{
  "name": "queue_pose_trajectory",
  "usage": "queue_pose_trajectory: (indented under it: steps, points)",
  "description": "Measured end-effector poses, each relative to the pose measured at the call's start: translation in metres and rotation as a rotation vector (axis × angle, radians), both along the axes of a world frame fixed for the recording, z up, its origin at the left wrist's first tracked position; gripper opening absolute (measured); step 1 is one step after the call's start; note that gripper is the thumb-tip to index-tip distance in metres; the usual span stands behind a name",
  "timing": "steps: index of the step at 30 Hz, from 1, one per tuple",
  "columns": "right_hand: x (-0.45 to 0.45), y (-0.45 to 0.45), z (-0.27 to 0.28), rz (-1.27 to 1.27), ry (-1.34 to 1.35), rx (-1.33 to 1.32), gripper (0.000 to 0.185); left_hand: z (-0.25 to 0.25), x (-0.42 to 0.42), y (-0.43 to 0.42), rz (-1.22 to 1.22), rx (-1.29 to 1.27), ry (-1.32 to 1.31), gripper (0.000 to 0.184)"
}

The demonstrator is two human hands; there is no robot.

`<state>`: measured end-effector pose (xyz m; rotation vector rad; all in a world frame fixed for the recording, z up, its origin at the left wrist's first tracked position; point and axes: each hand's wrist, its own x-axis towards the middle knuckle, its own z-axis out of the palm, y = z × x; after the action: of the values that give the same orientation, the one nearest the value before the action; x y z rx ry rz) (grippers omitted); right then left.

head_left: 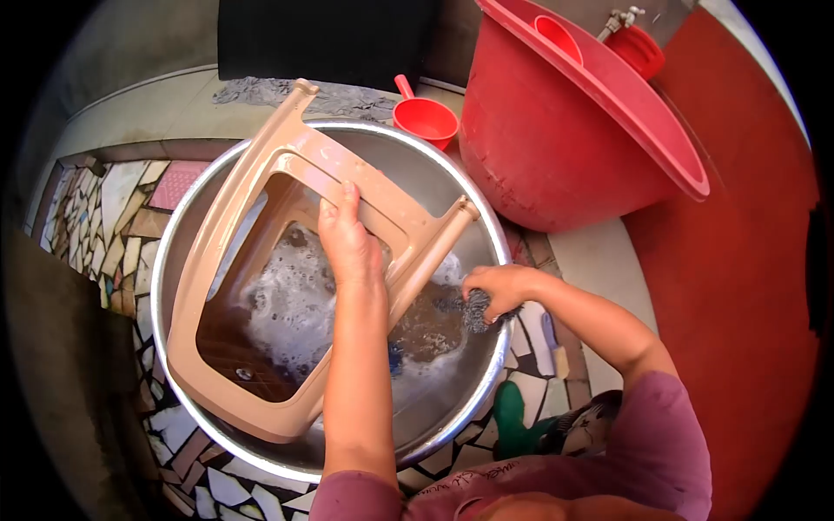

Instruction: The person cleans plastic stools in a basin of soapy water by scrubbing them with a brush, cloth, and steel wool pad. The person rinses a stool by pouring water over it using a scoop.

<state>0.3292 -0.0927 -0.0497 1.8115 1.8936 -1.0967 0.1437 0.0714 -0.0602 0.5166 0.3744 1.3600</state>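
Note:
A tan plastic stool (226, 217) lies tilted across the round metal basin (165, 304), partly down in it. My left hand (349, 239) grips one of its crossbars, thumb on top and fingers tucked out of sight beneath. Over the basin's right side, my right hand (504, 288) is closed around a grey scouring pad (476, 311), apart from the stool. Foamy, brownish water (291, 300) fills the bottom of the basin, and something small and blue shows in it, too unclear to name.
A large red tub (547, 130) stands at the upper right, with a tap (621, 22) above it. Behind the basin sit a red dipper (426, 120) and a grey cloth (261, 91). A brush (554, 343) lies on the stone-patterned floor (230, 488) to the right.

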Motion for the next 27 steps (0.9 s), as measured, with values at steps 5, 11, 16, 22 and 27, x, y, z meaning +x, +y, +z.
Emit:
queue_pose_trajectory:
  steps: [5, 11, 16, 22, 27]
  points:
    - [0.018, -0.030, 0.100, -0.446, 0.237, 0.395, 0.052, -0.007, 0.024, -0.012, 0.013, -0.012, 0.013, 0.021]
    - [-0.002, -0.006, 0.056, -0.351, 0.224, 0.942, 0.080, -0.009, 0.028, -0.008, 0.026, 0.005, 0.045, 0.025]
    - [-0.030, 0.010, 0.018, -0.198, -0.069, 0.969, 0.071, -0.004, 0.030, -0.013, 0.030, -0.021, 0.062, 0.024]
    - [-0.028, 0.012, 0.013, -0.166, -0.016, 0.964, 0.073, -0.004, 0.027, -0.005, 0.039, -0.003, 0.059, 0.026]
    - [-0.019, 0.011, 0.025, -0.134, 0.025, 0.993, 0.068, -0.006, 0.027, -0.007, 0.032, -0.005, 0.042, 0.026]
